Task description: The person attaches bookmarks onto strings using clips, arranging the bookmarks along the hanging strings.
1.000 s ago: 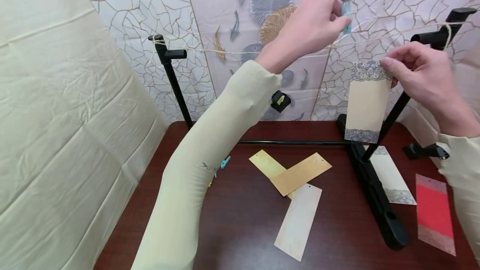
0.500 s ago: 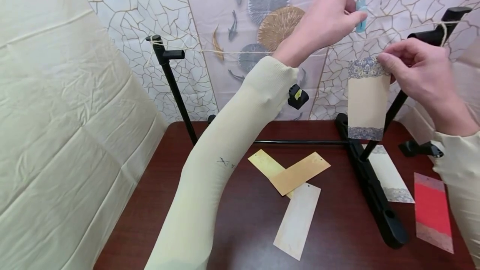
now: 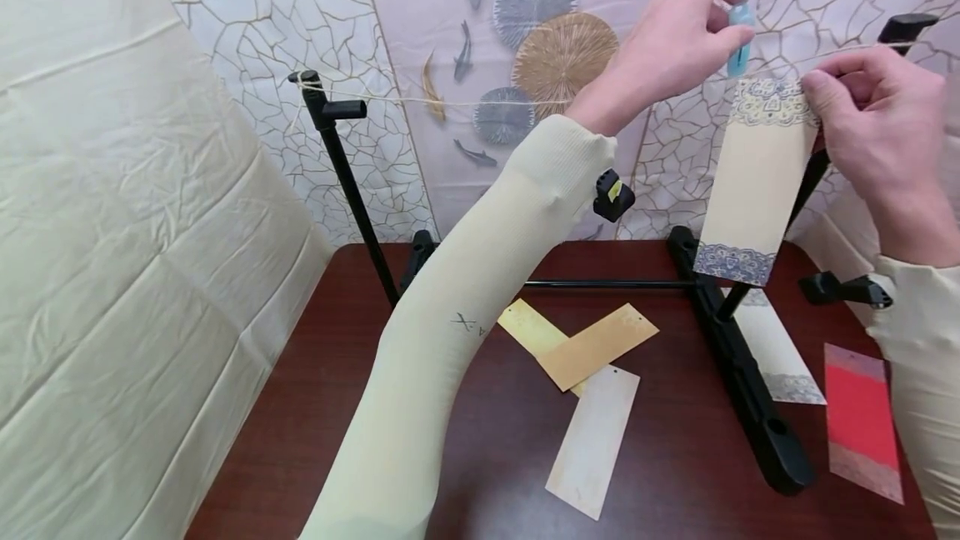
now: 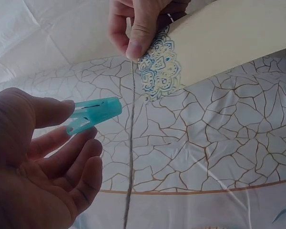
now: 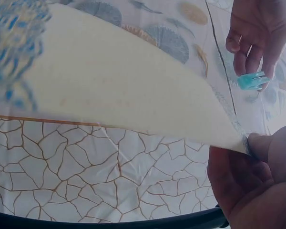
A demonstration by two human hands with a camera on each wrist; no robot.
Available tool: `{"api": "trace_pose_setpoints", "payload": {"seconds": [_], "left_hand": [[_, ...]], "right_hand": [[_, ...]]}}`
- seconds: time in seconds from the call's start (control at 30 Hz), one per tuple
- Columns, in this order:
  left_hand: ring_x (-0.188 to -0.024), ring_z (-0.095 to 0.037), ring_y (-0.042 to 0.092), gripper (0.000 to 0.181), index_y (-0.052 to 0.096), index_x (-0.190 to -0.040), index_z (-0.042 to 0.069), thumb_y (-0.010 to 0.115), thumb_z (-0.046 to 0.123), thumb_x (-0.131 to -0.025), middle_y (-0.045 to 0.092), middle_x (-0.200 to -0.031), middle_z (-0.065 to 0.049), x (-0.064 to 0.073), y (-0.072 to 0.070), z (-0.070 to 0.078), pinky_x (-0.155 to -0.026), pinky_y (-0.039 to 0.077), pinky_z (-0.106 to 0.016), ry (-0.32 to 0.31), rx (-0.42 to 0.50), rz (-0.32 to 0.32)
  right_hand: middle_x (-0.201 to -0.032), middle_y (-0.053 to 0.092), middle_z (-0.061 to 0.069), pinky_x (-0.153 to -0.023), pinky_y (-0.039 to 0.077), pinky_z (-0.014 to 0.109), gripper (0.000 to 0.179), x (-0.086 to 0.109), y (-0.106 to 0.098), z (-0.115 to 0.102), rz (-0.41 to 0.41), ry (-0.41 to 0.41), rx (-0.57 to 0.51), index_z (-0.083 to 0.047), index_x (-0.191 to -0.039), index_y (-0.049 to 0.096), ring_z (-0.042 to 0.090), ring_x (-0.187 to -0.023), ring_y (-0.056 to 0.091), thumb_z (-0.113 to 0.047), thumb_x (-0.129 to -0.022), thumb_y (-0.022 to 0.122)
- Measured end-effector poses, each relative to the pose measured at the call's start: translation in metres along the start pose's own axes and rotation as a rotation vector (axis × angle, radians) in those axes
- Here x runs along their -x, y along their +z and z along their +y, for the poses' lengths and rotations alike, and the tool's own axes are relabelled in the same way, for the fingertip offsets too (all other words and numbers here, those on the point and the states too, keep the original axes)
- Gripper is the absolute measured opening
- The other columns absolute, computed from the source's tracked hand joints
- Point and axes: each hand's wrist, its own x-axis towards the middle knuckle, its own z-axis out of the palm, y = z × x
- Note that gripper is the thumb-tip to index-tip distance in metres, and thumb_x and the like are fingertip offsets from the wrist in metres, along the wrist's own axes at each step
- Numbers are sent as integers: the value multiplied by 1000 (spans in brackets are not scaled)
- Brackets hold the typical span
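My left hand (image 3: 671,44) pinches a teal plastic clothespin (image 4: 97,113) between thumb and fingers, just above a thin string (image 4: 131,143). In the left wrist view the clothespin's tip is near the string but apart from it. With thumb and fingers my right hand (image 3: 885,115) pinches the upper right corner of a cream card (image 3: 756,177) with blue lace-pattern bands at both ends. The card hangs slightly tilted, its patterned top edge close to the string. In the right wrist view the clothespin lies beyond the string from the card.
A black stand (image 3: 345,182) holds the string between its two posts. On the dark wooden table (image 3: 495,440) lie a yellow card (image 3: 532,325), an orange card (image 3: 600,347), a white card (image 3: 592,440), a lace-banded white card (image 3: 776,348) and a red card (image 3: 862,415).
My left hand has moved right with the clothespin. The right hand has lifted the cream card up toward the string, and the card has tilted.
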Motion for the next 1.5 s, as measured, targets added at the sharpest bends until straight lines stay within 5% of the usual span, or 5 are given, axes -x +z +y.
{"api": "trace_pose_setpoints", "payload": {"seconds": [0.17,0.37,0.87,1.07,1.5], "left_hand": [[-106,8,57,35,49,-130,23,60,28,-98,62,-118,14,-5,0,5,-82,39,-6,4,59,-5],[-105,9,56,37,51,-130,19,64,22,-95,60,-118,13,-11,5,10,-85,38,-3,-3,136,-11],[-110,16,52,37,50,-136,36,56,35,-99,60,-124,25,-17,19,20,-88,36,-4,-120,38,61],[-113,18,50,36,51,-134,38,57,35,-99,58,-124,27,-19,27,22,-92,33,-3,-118,23,48],[-101,19,53,32,55,-126,39,63,35,-96,60,-113,28,-30,34,13,-83,37,-3,-142,65,102]], "right_hand": [[-67,55,-27,-48,38,3,12,1,-2,-3,-20,12,59,-31,-96,67,-10,-48,48,-20,-95,64],[-65,54,-26,-45,37,4,11,1,-2,-11,-19,74,80,-34,-93,66,-10,-45,46,-23,-95,64],[-63,43,-37,-53,28,6,25,-1,7,-9,59,-38,257,-47,-85,46,-10,-55,37,-29,-95,61],[-66,46,-36,-53,29,5,24,1,2,-9,10,-35,233,-45,-85,51,-8,-56,39,-28,-94,64],[-60,52,-32,-57,34,7,15,-2,16,-8,152,-84,21,-31,-87,72,-10,-53,42,-17,-89,70]]}}
